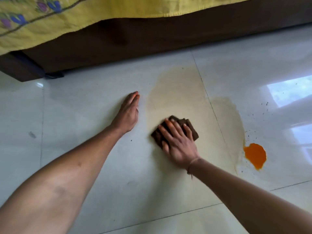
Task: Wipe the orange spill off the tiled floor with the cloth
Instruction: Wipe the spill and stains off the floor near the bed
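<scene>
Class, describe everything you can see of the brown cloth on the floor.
The cloth is dark brown, soft-looking and folded into a rough rectangle. It lies flat on the tiled floor, inside a pale yellowish smear. The right hand presses on it with straight, spread fingers, hiding its middle. The thick orange spill sits apart, to its right.

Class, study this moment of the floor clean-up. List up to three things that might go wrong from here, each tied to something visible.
1. The cloth under the right hand lies on the pale yellow smear, apart from the orange blob; wiping through that blob may spread it wider.
2. The left hand rests flat on the glossy floor beside the smear and might slip.
3. A grout line crosses the smear; colour may settle there.
</scene>
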